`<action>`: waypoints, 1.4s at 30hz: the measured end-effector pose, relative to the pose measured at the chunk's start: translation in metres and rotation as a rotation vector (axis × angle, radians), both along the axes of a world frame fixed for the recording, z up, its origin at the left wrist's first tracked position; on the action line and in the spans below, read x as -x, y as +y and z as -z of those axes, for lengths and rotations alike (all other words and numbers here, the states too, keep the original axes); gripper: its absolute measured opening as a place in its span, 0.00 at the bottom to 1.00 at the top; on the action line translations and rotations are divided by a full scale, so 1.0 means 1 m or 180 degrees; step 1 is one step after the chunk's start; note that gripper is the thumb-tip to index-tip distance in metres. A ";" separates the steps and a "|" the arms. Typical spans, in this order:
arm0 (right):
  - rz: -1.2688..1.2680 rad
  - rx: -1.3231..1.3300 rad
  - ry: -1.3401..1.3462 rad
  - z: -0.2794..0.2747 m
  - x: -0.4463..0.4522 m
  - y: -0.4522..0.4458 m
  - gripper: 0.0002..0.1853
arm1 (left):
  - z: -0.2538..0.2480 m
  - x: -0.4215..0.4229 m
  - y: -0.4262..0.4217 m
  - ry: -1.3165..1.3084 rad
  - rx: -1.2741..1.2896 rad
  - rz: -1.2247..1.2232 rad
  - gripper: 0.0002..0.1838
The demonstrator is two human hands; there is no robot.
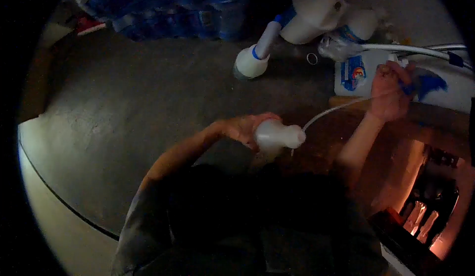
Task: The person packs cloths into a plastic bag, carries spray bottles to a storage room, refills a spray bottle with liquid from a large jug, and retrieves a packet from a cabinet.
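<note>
Near the middle, my left hand is closed around a whitish translucent bottle with a rounded pale top facing up. A thin clear tube curves from beside the bottle's top up towards my right hand. My right hand is raised at the right, its fingers bent at a white fitting in front of a white container with a blue label. Something blue lies just right of that hand. What the fingers grip is too dim to make out.
Blue plastic-wrapped packs stand at the back left. A white-and-blue pipe rises from a white base on the grey floor. Large white jugs stand behind. Braided hoses cross the right. An orange-lit opening is at lower right.
</note>
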State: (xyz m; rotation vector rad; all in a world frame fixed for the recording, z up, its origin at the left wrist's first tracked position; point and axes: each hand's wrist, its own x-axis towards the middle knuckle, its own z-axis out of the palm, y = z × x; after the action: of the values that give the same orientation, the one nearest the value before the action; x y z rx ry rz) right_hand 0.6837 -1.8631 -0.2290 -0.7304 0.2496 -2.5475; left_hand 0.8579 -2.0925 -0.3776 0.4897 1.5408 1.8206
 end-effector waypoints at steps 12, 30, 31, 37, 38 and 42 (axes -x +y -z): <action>0.0576 -0.6256 -0.0374 0.142 -0.023 -0.048 0.32 | -0.021 -0.064 -0.071 0.1377 0.1792 -0.2182 0.41; -0.3061 -0.6181 0.2803 -0.286 -0.227 -0.378 0.06 | -0.555 -0.485 -0.241 -0.2048 0.2592 -0.6137 0.06; -0.2940 -0.5827 0.3324 -0.301 -0.242 -0.442 0.08 | -0.568 -0.510 -0.274 -0.1885 0.3124 -0.6388 0.07; -0.1730 -0.4520 0.4769 -0.498 -0.347 -0.783 0.14 | -0.647 -0.592 -0.439 -0.1839 0.3153 -0.7604 0.08; -0.1610 -0.4237 0.4409 -0.506 -0.364 -0.816 0.14 | -0.662 -0.605 -0.468 -0.1769 0.3185 -0.7705 0.08; -0.1076 -0.3087 0.4708 -0.706 -0.517 -1.008 0.11 | -0.809 -0.717 -0.670 -0.0951 0.2908 -0.8442 0.11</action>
State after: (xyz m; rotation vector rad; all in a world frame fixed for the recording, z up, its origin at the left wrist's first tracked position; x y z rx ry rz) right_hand 1.2006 -2.8707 0.4767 -1.7637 1.4656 -0.8667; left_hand 1.5745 -2.7621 0.4317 1.7248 -1.1205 -0.6437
